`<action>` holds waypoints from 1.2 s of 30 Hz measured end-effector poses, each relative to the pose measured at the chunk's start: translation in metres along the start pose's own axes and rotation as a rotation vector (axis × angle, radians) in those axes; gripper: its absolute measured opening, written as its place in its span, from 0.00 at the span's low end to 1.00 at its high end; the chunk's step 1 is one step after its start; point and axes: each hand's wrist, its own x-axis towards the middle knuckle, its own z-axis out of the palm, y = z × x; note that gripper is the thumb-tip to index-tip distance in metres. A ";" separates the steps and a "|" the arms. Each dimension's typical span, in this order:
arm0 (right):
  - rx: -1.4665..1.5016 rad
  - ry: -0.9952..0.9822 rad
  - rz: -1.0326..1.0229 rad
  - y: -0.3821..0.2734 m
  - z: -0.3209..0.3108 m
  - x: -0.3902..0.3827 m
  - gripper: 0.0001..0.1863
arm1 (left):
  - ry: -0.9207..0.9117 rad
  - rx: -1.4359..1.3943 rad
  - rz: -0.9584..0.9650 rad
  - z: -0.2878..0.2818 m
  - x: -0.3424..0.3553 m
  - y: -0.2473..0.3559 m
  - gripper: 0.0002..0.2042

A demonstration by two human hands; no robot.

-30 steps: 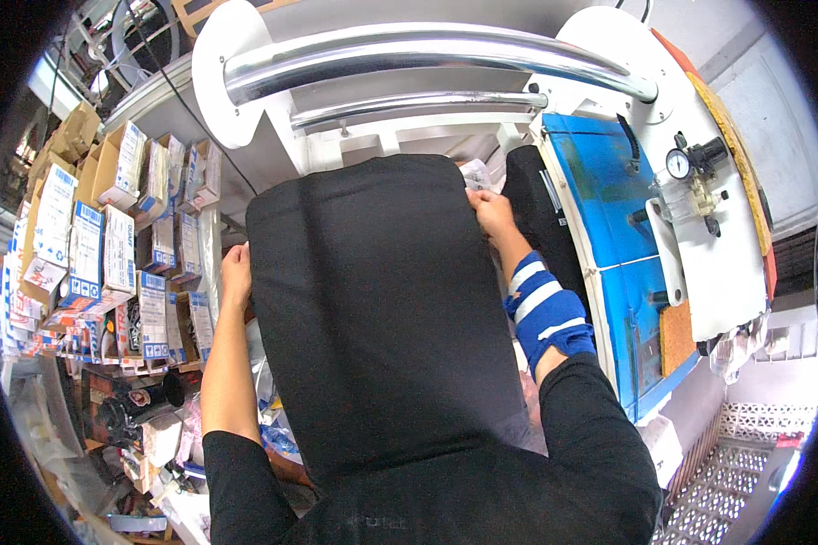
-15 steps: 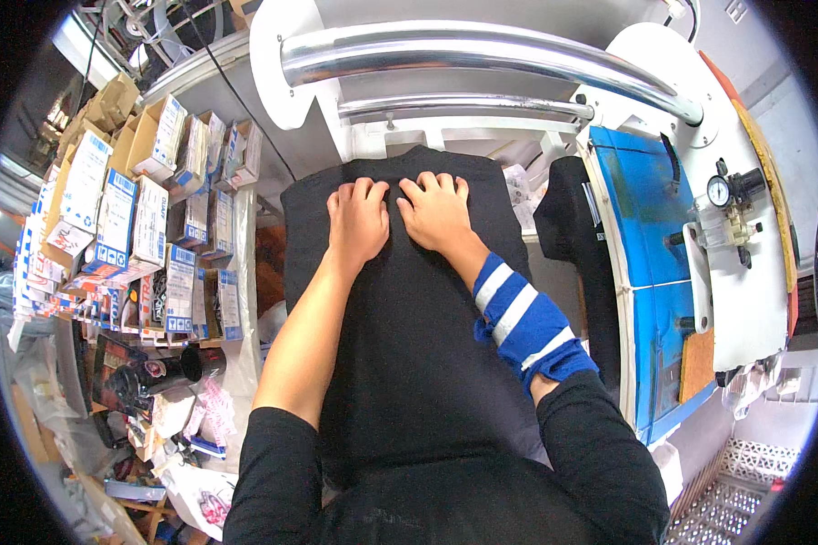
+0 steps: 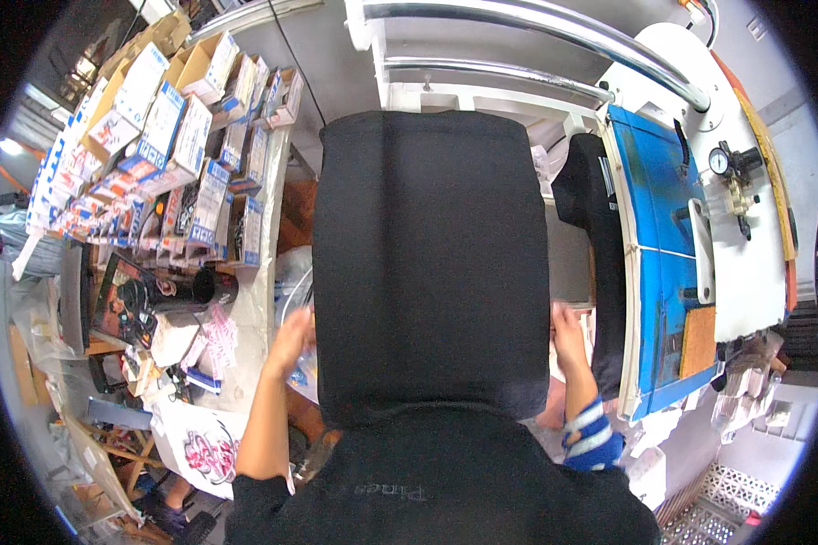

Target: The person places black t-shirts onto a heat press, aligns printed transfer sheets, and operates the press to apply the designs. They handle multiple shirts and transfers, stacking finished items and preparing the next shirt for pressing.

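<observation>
A black shirt (image 3: 432,263) lies smooth over a flat board with rounded corners, right in front of me. A faint crease runs down its left part. At the board's left side is my left hand (image 3: 293,341), its fingers bent toward the cloth edge and blurred. My right hand (image 3: 568,336) is at the opposite side, fingertips close to the edge and partly hidden. Whether either hand pinches the cloth cannot be made out. A blue and white striped band (image 3: 593,434) wraps my right forearm.
Chrome bars (image 3: 518,18) of a white machine cross behind the board. To the right stand a blue panel (image 3: 654,263), a pressure gauge (image 3: 720,161) and another black cloth piece (image 3: 600,263). Stacked cardboard boxes (image 3: 168,127) and a cluttered table (image 3: 254,300) are on the left.
Both hands have left the far end of the shirt and come down and apart to the board's two sides. The shirt's uneven far edge now looks straight and rounded at the corners.
</observation>
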 end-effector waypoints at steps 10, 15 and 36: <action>0.678 -0.349 -0.007 0.063 -0.018 -0.076 0.18 | -0.121 -0.348 -0.012 -0.004 -0.074 -0.055 0.10; 0.648 -0.438 0.021 0.085 -0.031 -0.067 0.19 | -0.164 -0.380 0.004 0.010 -0.092 -0.059 0.14; -0.569 0.364 -0.529 0.034 -0.043 -0.075 0.15 | 1.042 0.584 0.469 -0.042 -0.177 -0.156 0.10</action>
